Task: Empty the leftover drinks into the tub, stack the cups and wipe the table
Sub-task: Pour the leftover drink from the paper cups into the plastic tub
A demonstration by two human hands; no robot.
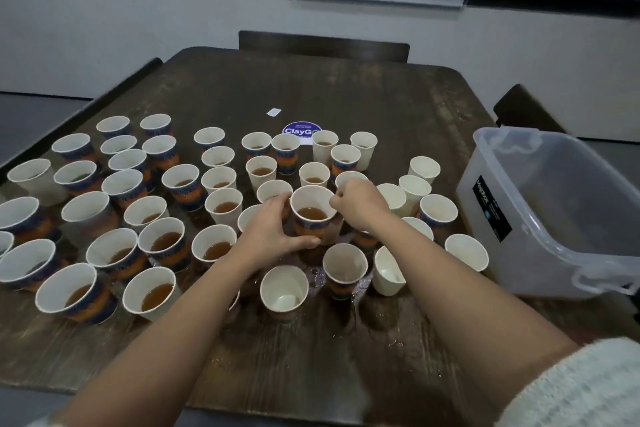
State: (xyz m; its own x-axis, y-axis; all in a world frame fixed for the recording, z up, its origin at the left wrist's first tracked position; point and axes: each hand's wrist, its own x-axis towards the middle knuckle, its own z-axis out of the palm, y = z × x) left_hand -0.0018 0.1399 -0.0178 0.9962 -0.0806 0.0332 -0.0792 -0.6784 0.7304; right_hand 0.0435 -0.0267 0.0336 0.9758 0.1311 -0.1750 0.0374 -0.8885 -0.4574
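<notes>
Several paper cups, some plain white and some with a blue and orange print, stand over the dark wooden table (311,350); many hold brown drink. My left hand (273,230) grips the printed cup (311,215) with brown drink in the middle of the table, fingers curled round its side. My right hand (356,201) pinches the right rim of the same cup. The clear plastic tub (550,215) stands at the table's right edge and holds a thin layer of brown liquid. Near my arms stand empty cups, such as a white one (284,291).
A round blue sticker (298,131) and a small white label (274,112) lie on the far part of the table. Spilled drops wet the wood near the front cups. A dark chair back (323,45) stands behind the table, and another chair (523,107) at the right.
</notes>
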